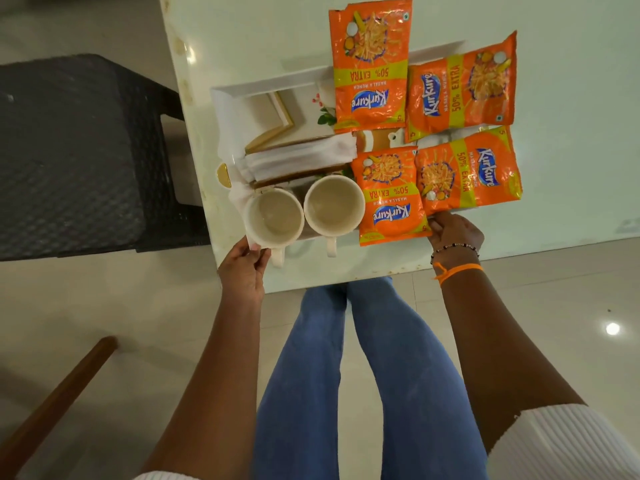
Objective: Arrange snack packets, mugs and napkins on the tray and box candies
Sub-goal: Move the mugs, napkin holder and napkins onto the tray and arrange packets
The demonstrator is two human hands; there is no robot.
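Both hands reaching forward, gripping tray near edge.

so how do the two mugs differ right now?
The left mug is touched at its near rim by the left hand; the right mug has no hand on it. The left mug sits nearer the tray's left edge; the right mug abuts a snack packet. Both are cream, upright, handles facing the person.

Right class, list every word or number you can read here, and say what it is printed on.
"Kurkure": all four orange packets, e.g. near-left packet.
"50% EXTRA": all four, clearest on far-left packet.
"MASALA MUNCH": under the brand, far-right packet.
"5": packet corners.
Finer print: too blurred to read.
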